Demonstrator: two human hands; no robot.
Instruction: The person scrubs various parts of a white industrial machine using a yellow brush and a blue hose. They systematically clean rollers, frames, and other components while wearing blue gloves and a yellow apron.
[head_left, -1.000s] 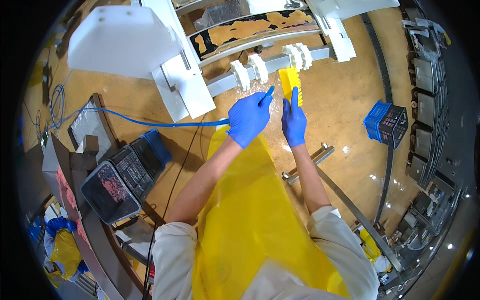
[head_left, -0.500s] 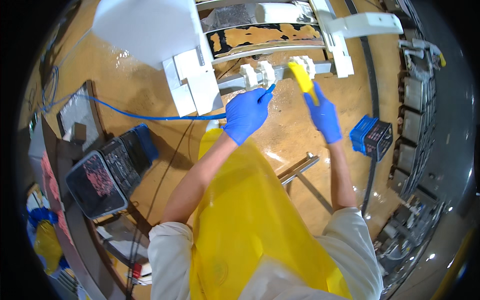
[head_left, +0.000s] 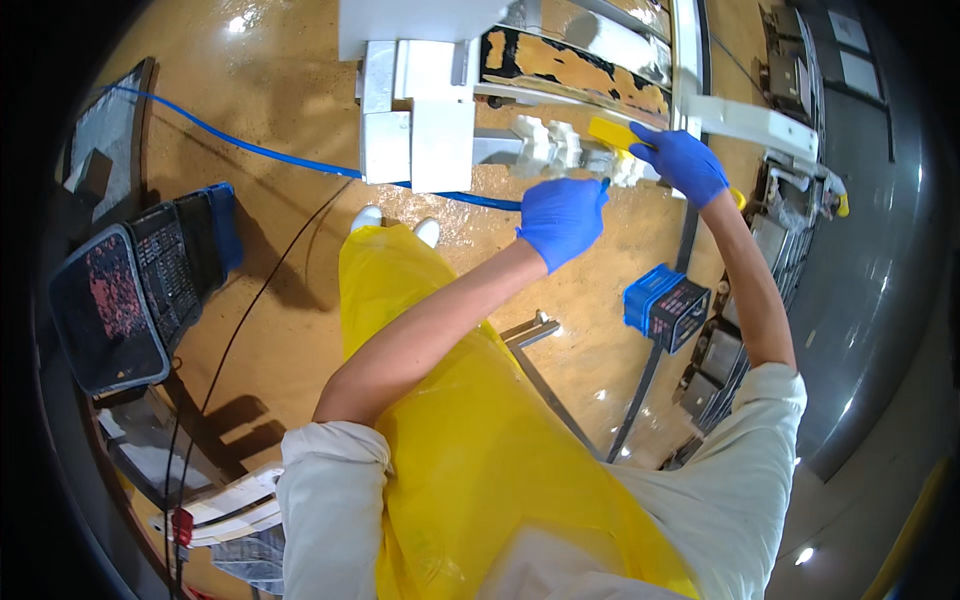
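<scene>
My left hand [head_left: 565,222], in a blue glove, is closed round the end of a blue hose [head_left: 250,152]. The hose tip shows above my thumb, pointing at white toothed sprockets [head_left: 563,145] on a metal shaft [head_left: 497,147]. My right hand [head_left: 683,163], also gloved in blue, grips a yellow scrubbing brush [head_left: 612,132]. Its wide head lies against or just above the right-hand sprockets; the bristles cannot be made out. A yellow tip of the handle pokes out past the wrist.
The shaft belongs to a white-framed machine [head_left: 440,140], with a rail [head_left: 750,127] jutting right. Stacked black and blue crates [head_left: 110,300] stand at left, a smaller blue and black crate [head_left: 665,305] at right. A thin black cable [head_left: 262,290] crosses the wet floor [head_left: 290,330].
My view has shifted right along the machine. My right hand has turned, so the brush now lies crosswise over the right-hand sprockets. The left hand still holds the hose, below the sprockets.
</scene>
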